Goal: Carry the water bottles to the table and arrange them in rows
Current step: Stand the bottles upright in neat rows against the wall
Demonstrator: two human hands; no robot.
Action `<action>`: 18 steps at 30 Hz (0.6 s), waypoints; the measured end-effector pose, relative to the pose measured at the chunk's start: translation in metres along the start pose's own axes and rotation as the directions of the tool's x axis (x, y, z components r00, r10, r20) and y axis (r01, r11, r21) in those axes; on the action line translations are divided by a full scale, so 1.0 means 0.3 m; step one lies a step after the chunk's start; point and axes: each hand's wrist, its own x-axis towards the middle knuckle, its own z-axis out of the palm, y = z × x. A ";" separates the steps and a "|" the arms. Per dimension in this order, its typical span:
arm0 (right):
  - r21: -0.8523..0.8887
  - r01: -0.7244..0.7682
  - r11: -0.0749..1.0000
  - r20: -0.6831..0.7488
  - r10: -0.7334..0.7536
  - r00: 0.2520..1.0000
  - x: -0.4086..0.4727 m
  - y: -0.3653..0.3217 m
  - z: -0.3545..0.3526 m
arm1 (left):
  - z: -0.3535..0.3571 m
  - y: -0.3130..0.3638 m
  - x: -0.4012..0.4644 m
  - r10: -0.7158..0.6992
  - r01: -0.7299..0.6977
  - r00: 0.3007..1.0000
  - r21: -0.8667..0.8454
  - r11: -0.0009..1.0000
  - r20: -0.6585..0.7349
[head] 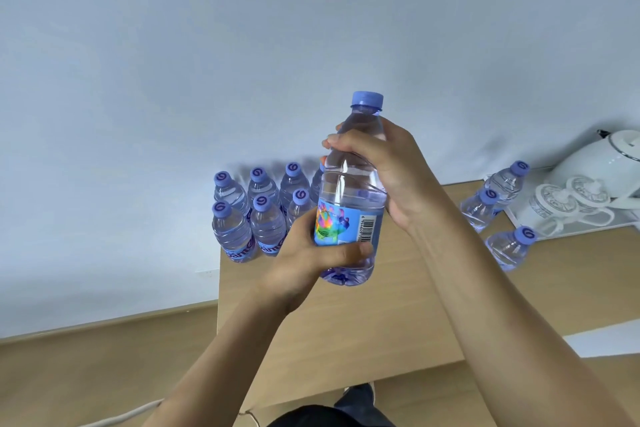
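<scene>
Bottle [349, 198] upright, airborne above surface [346, 315]. Left hand [304, 260] grip clamped on base for support; right hand [391, 170] grip clamped on shoulder for steadying. Rows [256, 211] at 10 o'clock: likely destination. Loose bottles [498, 208] at 3 o'clock.

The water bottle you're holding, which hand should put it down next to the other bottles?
Probably left. The left hand grips the held water bottle low, on the side nearest the rows of bottles. The right hand grips its shoulder, farther away.
</scene>
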 end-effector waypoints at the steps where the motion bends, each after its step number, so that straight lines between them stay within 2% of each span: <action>1: -0.041 0.019 0.999 -0.035 -0.021 0.999 -0.003 0.001 0.006 | 0.003 -0.003 0.000 -0.004 0.004 1.000 0.000 1.000 -0.012; 5: -0.277 0.087 0.957 -0.188 -0.143 0.972 -0.014 0.019 0.028 | 0.022 -0.011 0.005 0.066 -0.045 0.984 0.125 0.991 -0.168; 9: -0.172 0.137 0.976 -0.209 -0.172 0.963 -0.016 0.021 0.041 | 0.038 -0.025 0.008 0.136 -0.090 0.965 0.205 0.975 -0.222; 12: -0.096 0.137 0.986 -0.166 -0.152 0.974 -0.011 0.007 0.028 | 0.035 -0.015 0.005 0.102 -0.069 0.979 0.183 0.981 -0.179; 15: 0.030 0.068 0.997 -0.038 -0.067 0.997 -0.014 -0.013 0.012 | 0.035 0.002 -0.001 0.018 -0.016 0.999 0.084 0.996 -0.031; 18: 0.115 0.032 0.993 0.042 -0.037 0.998 -0.014 -0.029 -0.009 | 0.037 0.013 0.001 0.008 -0.008 1.000 0.002 1.000 0.026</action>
